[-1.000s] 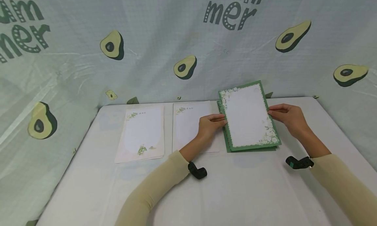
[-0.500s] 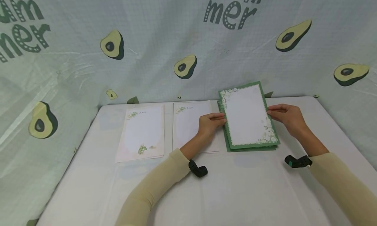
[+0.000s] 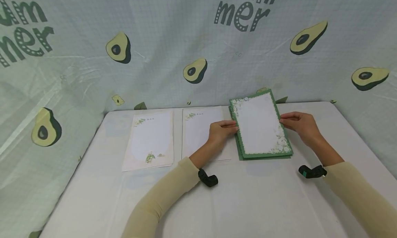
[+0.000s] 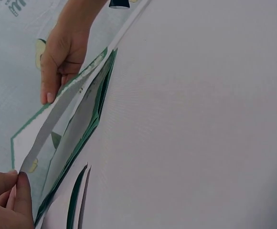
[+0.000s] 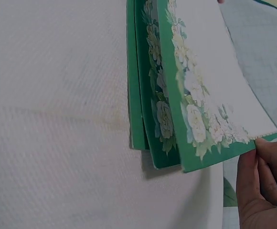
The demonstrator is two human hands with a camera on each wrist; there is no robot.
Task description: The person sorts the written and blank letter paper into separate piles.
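Observation:
My left hand (image 3: 218,132) pinches the left edge of a green-bordered sheet of stationery paper (image 3: 260,126) with white flowers at its corners. Opposite it, my right hand (image 3: 301,125) pinches the right edge between thumb and fingers. The sheet is raised and slightly turned over a stack of matching green-bordered sheets (image 5: 135,105), which it mostly covers in the head view. From the left wrist, a gap shows between the raised sheet and the stack, and the sheet bows. Stack edges fan out a little in the right wrist view.
Left of the green stack lies a pale stack of paper (image 3: 198,127), partly behind my left forearm. Farther left is another pale pink-edged stack (image 3: 151,138). All lie on a white-covered table (image 3: 248,200), before a curtain (image 3: 155,58) printed with avocados.
The raised sheet's top edge has come down and shifted slightly left, closer to the stack. My right hand moved a little left with it; my left hand has stayed nearly in place.

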